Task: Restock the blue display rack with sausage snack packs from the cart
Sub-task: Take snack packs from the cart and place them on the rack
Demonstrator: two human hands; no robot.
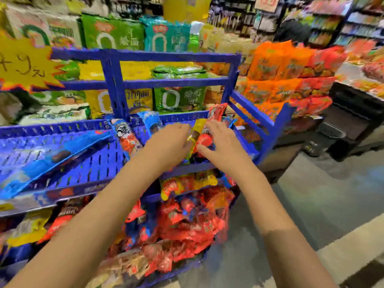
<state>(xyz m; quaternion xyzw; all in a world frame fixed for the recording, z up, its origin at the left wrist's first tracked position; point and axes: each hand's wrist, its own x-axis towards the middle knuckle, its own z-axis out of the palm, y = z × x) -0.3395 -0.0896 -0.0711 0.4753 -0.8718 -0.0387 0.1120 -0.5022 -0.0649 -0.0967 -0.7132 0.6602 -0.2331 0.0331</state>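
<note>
The blue display rack (87, 163) fills the frame from nine o'clock to the centre. Red sausage snack packs (187, 223) are heaped at six o'clock on its lower tier. Just above centre, the left hand (172, 140) is laid, fingers extended, against a yellow pack (194, 134), while a red pack (209, 129) is gripped by the right hand (218, 140).

Blur leaves the handwriting on the yellow starburst sign (25, 63) and pack labels unreadable.
</note>
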